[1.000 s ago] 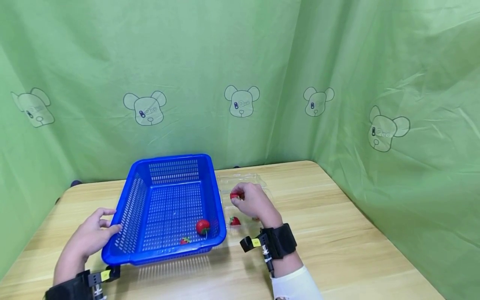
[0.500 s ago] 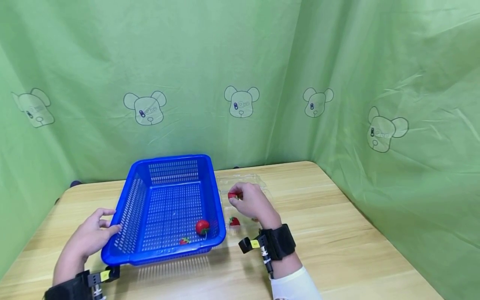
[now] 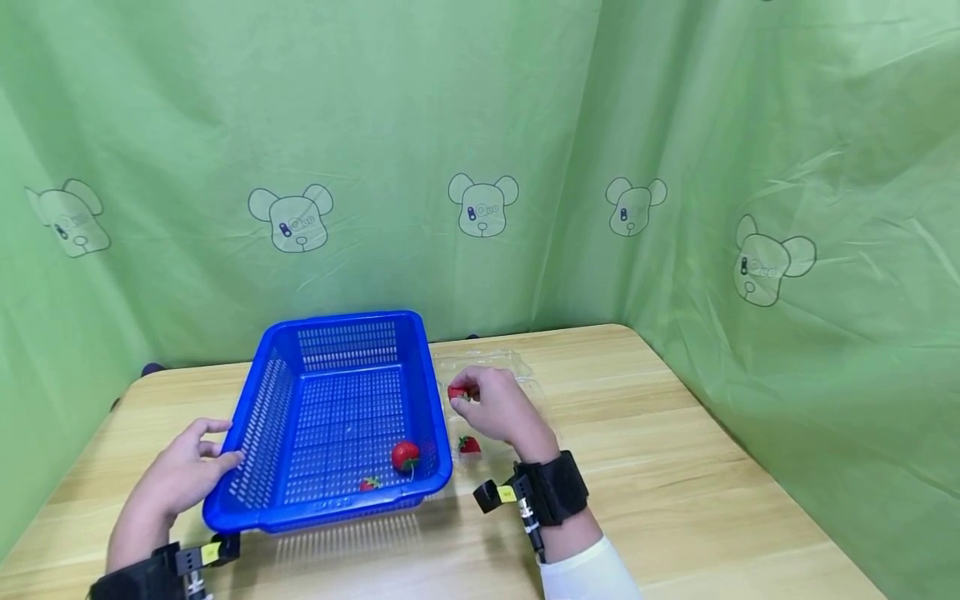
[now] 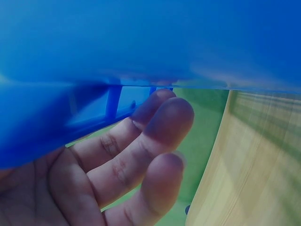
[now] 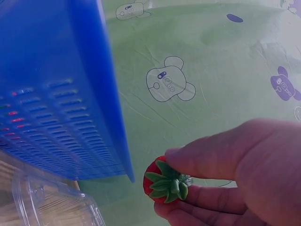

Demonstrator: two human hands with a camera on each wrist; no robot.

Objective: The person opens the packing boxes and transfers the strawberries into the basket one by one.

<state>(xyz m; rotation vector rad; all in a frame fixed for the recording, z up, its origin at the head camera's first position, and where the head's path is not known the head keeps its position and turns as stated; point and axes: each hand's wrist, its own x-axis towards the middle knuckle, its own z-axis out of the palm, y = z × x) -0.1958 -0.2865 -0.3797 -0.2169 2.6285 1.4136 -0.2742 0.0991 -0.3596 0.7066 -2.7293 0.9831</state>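
Observation:
My right hand (image 3: pixel 492 406) pinches a strawberry (image 3: pixel 458 392) between thumb and fingertips, just right of the blue basket (image 3: pixel 330 502). Its green leaf cap shows toward the camera in the right wrist view, above the open plastic box (image 5: pixel 56 202). My left hand (image 3: pixel 185 468) grips the basket's left rim, thumb on top and fingers underneath. In the left wrist view those fingers (image 4: pixel 162 127) curl below the rim. Inside the basket, a large strawberry (image 3: pixel 405 455) and a smaller one (image 3: pixel 369 483) lie near the front right corner.
Another strawberry (image 3: pixel 468 445) lies in the clear box, in front of my right hand. The wooden table (image 3: pixel 660 467) extends to the right. A green curtain (image 3: pixel 390 125) printed with bear heads hangs behind the table and along its sides.
My right hand has shifted slightly left with the strawberry, closer to the basket's right rim. The left hand and the basket stay in place.

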